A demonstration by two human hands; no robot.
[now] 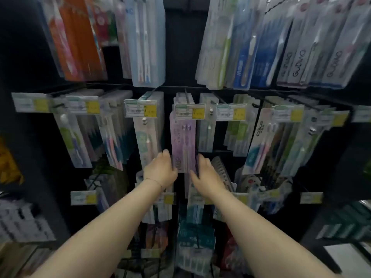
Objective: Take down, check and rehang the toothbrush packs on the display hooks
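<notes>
A lilac toothbrush pack (183,141) hangs upright in the middle row, its top behind a white-and-yellow price tag (190,111) on a black display hook (187,95). My left hand (160,169) grips the pack's lower left edge. My right hand (206,175) holds the lower right edge, fingers curled at its side. More packs of the same stack sit behind it. The frame is blurred, so finger detail is soft.
Neighbouring hooks carry a pale green pack (147,135) on the left and a clear pack (207,125) on the right. Orange and blue packs (244,63) hang in the upper row. Further tagged hooks and teal packs (195,233) fill the rows below my arms.
</notes>
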